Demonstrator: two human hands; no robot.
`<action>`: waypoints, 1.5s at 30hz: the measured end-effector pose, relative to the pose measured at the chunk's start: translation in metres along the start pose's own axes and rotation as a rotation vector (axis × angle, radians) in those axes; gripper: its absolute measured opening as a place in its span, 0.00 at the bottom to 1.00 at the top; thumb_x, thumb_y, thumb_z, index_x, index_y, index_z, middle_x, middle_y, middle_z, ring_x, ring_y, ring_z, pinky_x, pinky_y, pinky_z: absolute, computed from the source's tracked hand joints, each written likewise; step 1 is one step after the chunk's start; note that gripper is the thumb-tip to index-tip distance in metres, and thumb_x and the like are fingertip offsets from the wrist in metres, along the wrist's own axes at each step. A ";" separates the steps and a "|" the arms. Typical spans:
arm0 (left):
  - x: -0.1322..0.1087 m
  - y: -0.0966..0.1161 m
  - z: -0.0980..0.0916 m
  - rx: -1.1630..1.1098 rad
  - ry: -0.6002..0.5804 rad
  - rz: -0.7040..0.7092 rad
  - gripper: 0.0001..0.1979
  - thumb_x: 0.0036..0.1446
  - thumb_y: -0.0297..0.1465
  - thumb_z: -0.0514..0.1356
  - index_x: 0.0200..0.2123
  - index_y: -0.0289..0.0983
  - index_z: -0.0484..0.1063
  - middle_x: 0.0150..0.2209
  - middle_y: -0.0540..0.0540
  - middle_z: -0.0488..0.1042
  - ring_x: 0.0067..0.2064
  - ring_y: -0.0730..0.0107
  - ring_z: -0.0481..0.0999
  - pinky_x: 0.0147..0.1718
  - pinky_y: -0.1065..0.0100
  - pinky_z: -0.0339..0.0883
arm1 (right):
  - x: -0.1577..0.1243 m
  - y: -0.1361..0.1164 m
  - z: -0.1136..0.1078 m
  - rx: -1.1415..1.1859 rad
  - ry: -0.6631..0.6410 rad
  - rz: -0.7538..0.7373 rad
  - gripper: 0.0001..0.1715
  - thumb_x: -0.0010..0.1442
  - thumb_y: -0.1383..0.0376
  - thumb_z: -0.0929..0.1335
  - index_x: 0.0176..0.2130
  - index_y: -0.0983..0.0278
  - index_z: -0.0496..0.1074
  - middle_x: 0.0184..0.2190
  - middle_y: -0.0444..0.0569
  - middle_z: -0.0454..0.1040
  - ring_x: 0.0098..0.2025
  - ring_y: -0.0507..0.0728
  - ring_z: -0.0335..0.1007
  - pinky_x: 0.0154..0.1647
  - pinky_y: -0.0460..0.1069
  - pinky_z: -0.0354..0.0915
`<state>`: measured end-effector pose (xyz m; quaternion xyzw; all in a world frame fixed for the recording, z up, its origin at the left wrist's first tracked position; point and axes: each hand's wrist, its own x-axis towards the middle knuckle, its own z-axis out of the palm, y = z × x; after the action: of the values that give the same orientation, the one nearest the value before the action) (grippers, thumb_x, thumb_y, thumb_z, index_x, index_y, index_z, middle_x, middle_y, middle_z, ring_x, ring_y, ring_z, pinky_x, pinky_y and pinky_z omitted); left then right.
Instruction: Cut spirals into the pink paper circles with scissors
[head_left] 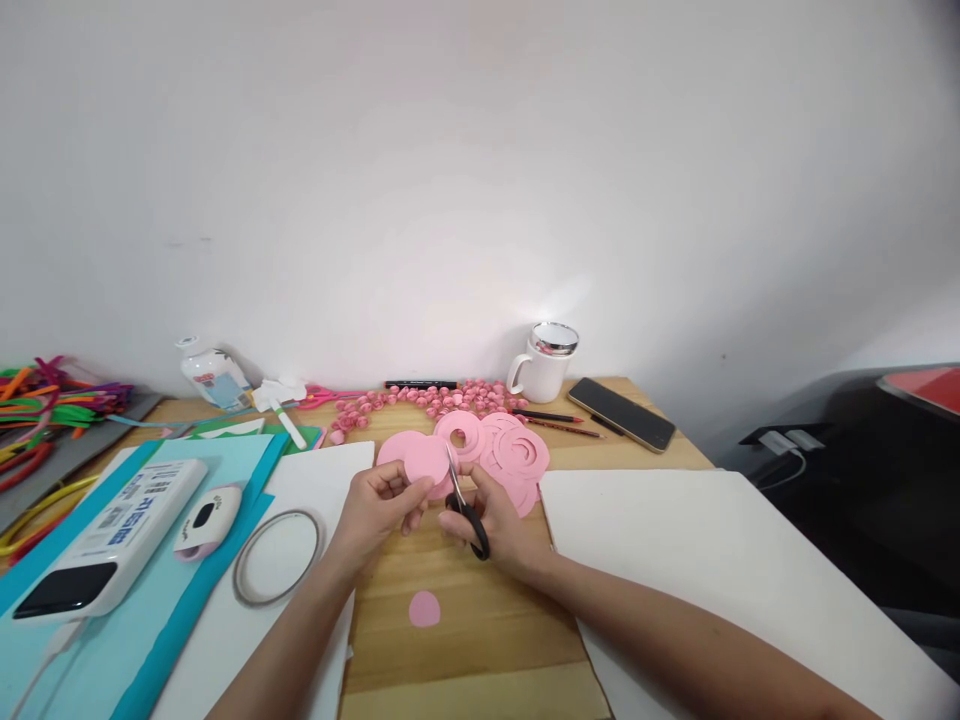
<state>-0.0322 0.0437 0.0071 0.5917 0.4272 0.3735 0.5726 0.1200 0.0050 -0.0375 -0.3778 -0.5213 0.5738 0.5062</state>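
Observation:
My left hand pinches a pink paper circle between thumb and fingers. In my right hand is a pair of scissors with black handles, its blades upright at the circle's right edge. Just behind the hands lie pink paper discs and several pink paper spirals, overlapping on the wooden table. Nearer to me, a small pink paper piece rests alone on the wood. Many little rolled pink paper pieces are spread along the wall side.
A white mug, a phone and pencils stand or lie at the back right. White boards flank the wood. On the left are a tape roll, a white power bank, a bottle and colourful pipe cleaners.

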 end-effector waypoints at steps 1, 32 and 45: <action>0.000 0.000 0.000 -0.008 0.010 0.000 0.14 0.44 0.36 0.64 0.18 0.34 0.66 0.12 0.54 0.65 0.14 0.81 0.60 0.14 0.77 0.52 | 0.000 0.000 0.000 -0.008 0.003 0.001 0.29 0.46 0.54 0.72 0.39 0.61 0.56 0.17 0.34 0.60 0.17 0.46 0.54 0.18 0.42 0.53; -0.002 -0.003 0.001 0.136 0.024 -0.004 0.19 0.45 0.38 0.63 0.12 0.35 0.63 0.09 0.54 0.62 0.12 0.81 0.58 0.13 0.77 0.50 | 0.000 0.005 0.001 0.055 -0.029 -0.046 0.32 0.42 0.61 0.75 0.42 0.61 0.57 0.25 0.39 0.64 0.27 0.50 0.59 0.28 0.45 0.55; -0.002 0.000 0.002 0.113 0.012 -0.011 0.17 0.45 0.36 0.63 0.13 0.34 0.63 0.08 0.57 0.58 0.12 0.83 0.53 0.12 0.77 0.46 | -0.001 0.000 0.002 0.043 -0.020 0.025 0.29 0.45 0.61 0.74 0.41 0.62 0.56 0.17 0.33 0.59 0.18 0.46 0.53 0.18 0.41 0.50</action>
<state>-0.0315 0.0409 0.0067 0.6185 0.4541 0.3491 0.5380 0.1179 0.0037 -0.0374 -0.3678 -0.5092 0.5947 0.5018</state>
